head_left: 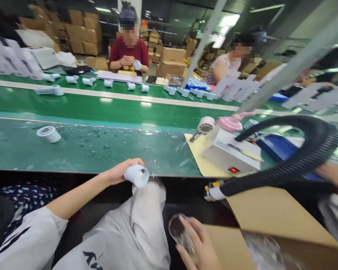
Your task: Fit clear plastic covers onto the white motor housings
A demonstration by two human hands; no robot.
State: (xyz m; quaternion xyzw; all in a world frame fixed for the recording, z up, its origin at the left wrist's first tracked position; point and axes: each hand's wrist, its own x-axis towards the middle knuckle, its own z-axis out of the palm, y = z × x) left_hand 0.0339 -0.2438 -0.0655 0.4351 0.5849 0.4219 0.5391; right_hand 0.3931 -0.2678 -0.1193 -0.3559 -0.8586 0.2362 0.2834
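My left hand (118, 173) holds a small white cylinder (136, 175) at the near edge of the green workbench (101, 150), fingers wrapped over its closed end. The cylinder is smooth white plastic, lying sideways, its round open mouth turned toward me and a little to the right. It hangs just above my lap, over pale grey trousers (135, 232).

Lower and to the right, my right hand (198, 245) curls around a clear, see-through round piece (178, 230), dark in its middle, at the left edge of an open cardboard box (270, 221). Its outline is blurred, so I cannot tell its exact shape.

On the bench, a roll of white tape (48, 134) lies alone near the left end. Toward the right end, a small grey machine (231, 152) with a lit red switch sits on a yellow mat (198, 157), and a thick black ribbed hose (307, 150) arches over it down toward the box.

Beyond the bench runs a green conveyor belt (115, 107) with a row of small white parts (131, 86) along its far edge. Two people sit behind it, one in a red top (129, 52), against stacks of brown cartons (84, 32).
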